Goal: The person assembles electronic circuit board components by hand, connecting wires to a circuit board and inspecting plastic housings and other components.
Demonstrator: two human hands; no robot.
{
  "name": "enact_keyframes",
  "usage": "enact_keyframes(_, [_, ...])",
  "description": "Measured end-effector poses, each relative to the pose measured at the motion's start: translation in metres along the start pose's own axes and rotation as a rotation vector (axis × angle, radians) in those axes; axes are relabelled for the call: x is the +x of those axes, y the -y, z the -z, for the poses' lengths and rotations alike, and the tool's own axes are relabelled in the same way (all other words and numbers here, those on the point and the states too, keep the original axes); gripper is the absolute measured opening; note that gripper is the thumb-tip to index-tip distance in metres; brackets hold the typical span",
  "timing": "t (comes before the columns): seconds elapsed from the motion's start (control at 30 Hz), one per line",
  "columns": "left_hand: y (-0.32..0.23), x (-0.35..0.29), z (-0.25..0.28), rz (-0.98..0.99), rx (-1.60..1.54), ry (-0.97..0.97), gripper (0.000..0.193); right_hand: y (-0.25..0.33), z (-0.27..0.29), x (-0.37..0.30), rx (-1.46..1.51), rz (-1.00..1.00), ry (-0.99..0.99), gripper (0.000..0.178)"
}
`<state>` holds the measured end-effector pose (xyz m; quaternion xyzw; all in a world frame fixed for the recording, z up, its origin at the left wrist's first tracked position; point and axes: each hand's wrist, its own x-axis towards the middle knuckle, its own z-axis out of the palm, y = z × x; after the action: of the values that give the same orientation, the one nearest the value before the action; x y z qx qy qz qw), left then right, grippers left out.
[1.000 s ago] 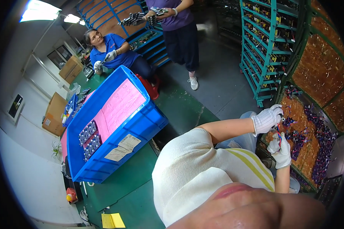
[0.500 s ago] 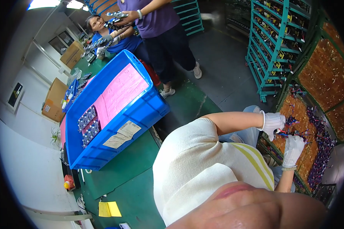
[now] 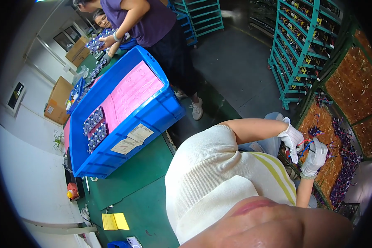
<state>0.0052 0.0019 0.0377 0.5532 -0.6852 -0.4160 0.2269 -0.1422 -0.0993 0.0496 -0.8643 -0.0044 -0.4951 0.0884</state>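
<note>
My left hand (image 3: 292,139), in a white glove, is closed on a small wired part, with its fingers pointing down. Close beside it my right hand (image 3: 315,158), also white-gloved, pinches the wires of the same part. Red and blue wires (image 3: 305,145) loop between the two hands; the part's body is mostly hidden by the fingers. Beneath the hands lies a brown board (image 3: 334,170) in a green frame. Along its far right side runs a dense pile of similar dark wired parts (image 3: 344,182), and a few more lie near my fingers.
A blue bin (image 3: 163,113) with pink sheets and circuit modules (image 3: 96,129) stands on the green table (image 3: 144,186). Behind it a person in purple (image 3: 149,20) holds modules, beside another person. Teal racks (image 3: 295,53) and brown panels (image 3: 353,74) stand right. A yellow notepad (image 3: 115,221) lies near.
Both hands have drawn slightly left, lifting the wired part so its red and blue wires show in a loop. The person in purple has bent toward the table with the modules.
</note>
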Motion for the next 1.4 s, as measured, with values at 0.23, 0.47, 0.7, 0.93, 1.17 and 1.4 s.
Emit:
enact_keyframes(0.23, [0.006, -0.006, -0.003, 0.094, -0.033, -0.272, 0.062, 0.004, -0.004, 0.006, 0.084, -0.122, -0.129, 0.039])
enact_keyframes(0.47, [0.028, -0.005, 0.004, 0.112, -0.299, -1.024, 0.044, -0.022, -0.003, -0.011, 0.393, -0.816, -0.074, 0.033])
enact_keyframes(0.7, [0.031, -0.024, 0.013, 0.133, -0.592, -1.323, 0.032, -0.016, -0.006, -0.019, 0.518, -0.815, 0.237, 0.024])
enact_keyframes(0.93, [0.008, -0.028, 0.013, -0.063, -0.669, -1.180, 0.034, -0.014, -0.005, -0.015, 0.707, -1.042, 0.148, 0.022])
enact_keyframes(1.17, [0.002, -0.017, 0.015, -0.067, -0.850, -1.575, 0.035, -0.002, -0.008, -0.011, 0.660, -0.879, 0.020, 0.018])
enact_keyframes(1.4, [0.017, -0.020, 0.034, -0.177, -1.597, -1.456, 0.041, -0.002, -0.009, -0.012, 0.557, -0.836, -0.248, 0.020])
